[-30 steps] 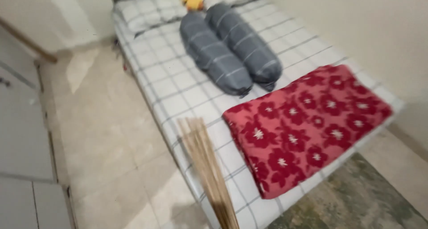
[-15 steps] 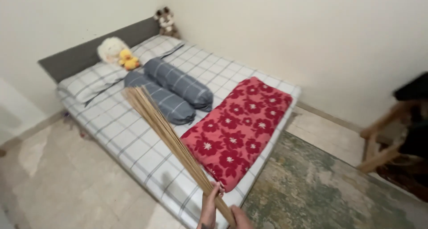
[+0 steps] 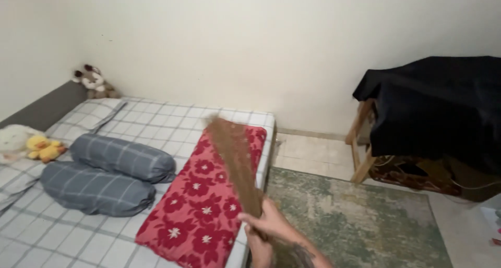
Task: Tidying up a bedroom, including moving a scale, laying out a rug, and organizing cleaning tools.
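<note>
A stick broom [image 3: 235, 156], a bundle of thin tan bristles, is blurred with motion and lies across the red flowered blanket [image 3: 201, 210] at the foot of the bed. My right hand [image 3: 270, 222] is closed around the bundle's lower end, with its forearm coming in from the lower right. My left hand [image 3: 259, 251] grips the bundle just below it, partly hidden by the right hand. The blanket is folded on a white checked mattress [image 3: 156, 123].
Two grey checked bolsters [image 3: 122, 157] lie side by side left of the blanket. Plush toys sit by the grey headboard [image 3: 42, 107]: a yellow duck [image 3: 44, 149] and a brown one [image 3: 94, 82]. A green rug [image 3: 360, 221] covers the floor; a wooden stand under black cloth [image 3: 438, 106] stands at right.
The view has swung right, from the bed's left side to its foot. The broom has swept rightward onto the red blanket. Both hands have come further into view.
</note>
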